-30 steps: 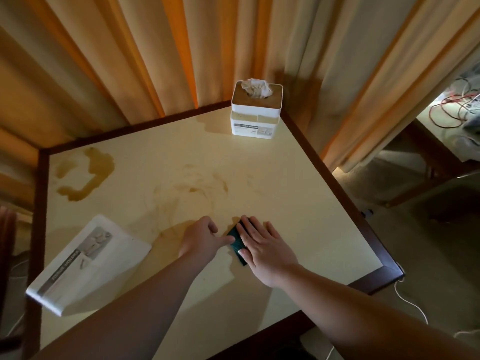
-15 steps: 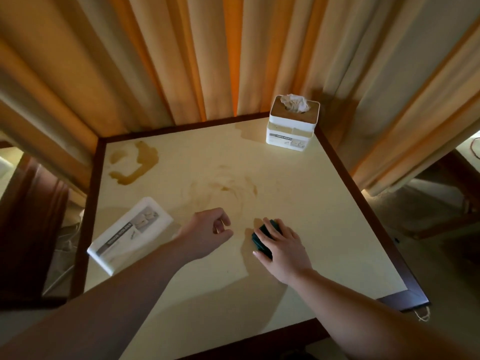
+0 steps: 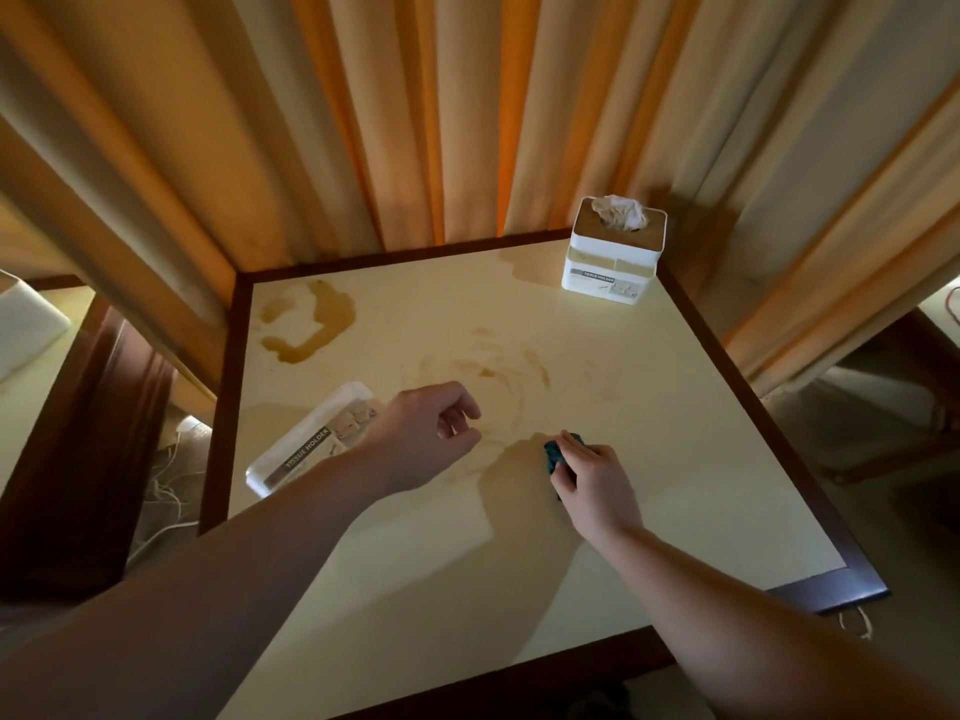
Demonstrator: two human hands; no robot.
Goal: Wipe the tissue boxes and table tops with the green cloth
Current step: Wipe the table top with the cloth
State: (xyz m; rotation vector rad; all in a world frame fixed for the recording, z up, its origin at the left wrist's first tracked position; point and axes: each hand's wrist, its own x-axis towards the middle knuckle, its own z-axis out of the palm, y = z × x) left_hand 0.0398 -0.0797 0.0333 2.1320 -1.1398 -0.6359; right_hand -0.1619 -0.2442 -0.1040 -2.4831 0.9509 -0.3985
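Note:
My right hand [image 3: 592, 483] grips the bunched green cloth [image 3: 555, 456] against the cream table top [image 3: 649, 433], near its middle. My left hand [image 3: 428, 439] hovers just left of it with loosely curled fingers and holds nothing. A white tissue box [image 3: 613, 252] stands upright at the far right corner with a tissue sticking out. A second white tissue box [image 3: 306, 449] lies on its side at the left, partly behind my left wrist. A brown spill [image 3: 311, 324] marks the far left corner, and faint smears [image 3: 498, 371] spread across the middle.
Orange-beige curtains [image 3: 415, 122] hang close behind the table. A dark wooden rim [image 3: 769, 439] frames the top. Another table edge [image 3: 31, 324] shows at the far left, with white cables [image 3: 161, 501] on the floor below.
My right hand went from pressing flat on the cloth to gripping it bunched. My left hand drew away from the cloth to the left. The view swung left.

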